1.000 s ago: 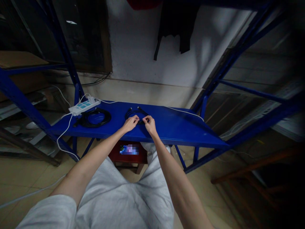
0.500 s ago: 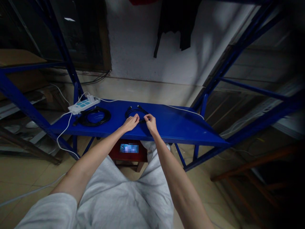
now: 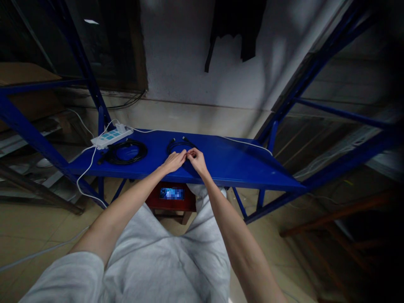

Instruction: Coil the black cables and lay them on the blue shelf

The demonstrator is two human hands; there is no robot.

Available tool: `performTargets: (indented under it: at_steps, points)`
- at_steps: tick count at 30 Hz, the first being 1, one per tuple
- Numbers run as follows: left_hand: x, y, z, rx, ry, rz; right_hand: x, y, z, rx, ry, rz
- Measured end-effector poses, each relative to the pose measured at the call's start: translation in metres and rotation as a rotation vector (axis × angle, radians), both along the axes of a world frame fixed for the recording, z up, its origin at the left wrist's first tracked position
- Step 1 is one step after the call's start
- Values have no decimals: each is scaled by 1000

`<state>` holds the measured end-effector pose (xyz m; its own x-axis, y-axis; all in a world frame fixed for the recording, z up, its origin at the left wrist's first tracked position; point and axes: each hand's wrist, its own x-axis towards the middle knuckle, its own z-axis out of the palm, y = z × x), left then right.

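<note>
A small coil of black cable (image 3: pixel 176 145) lies on the blue shelf (image 3: pixel 233 166), its two plug ends pointing toward the wall. My left hand (image 3: pixel 174 161) is closed over the near side of the coil, gripping the cable there. Right beside it, my right hand (image 3: pixel 197 160) is closed in a pinch, its fingertips meeting those of the left. Whatever thin thing sits between the fingertips is too small to make out. The hands hide the front of the coil. A larger coil of black cable (image 3: pixel 126 152) rests to the left, untouched.
A white power strip (image 3: pixel 112 138) with a plug in it stands at the shelf's left end, its white cord (image 3: pixel 91 164) hanging over the front edge. Another white cord (image 3: pixel 246 143) runs along the back. Below, a phone (image 3: pixel 172 193) lies on a dark red stool (image 3: pixel 154 203).
My right hand has moved left, so its fingertips now meet those of the left hand. The left hand has stayed nearly in place at the coil. The view has shifted slightly.
</note>
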<state>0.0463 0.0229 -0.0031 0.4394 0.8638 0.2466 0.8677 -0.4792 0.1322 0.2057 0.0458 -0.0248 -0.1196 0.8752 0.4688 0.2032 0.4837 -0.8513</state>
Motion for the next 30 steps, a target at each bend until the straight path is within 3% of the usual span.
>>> performTargets:
  at_steps: [8,18,30]
  points:
    - [-1,-1,0,27,-10,-25,1,-4,2,10,-48,11]
    - [0,0,-2,58,-19,-8,3,-2,-4,62,-185,-113]
    - [-2,-4,0,155,-41,30,0,-1,-5,25,-81,-35]
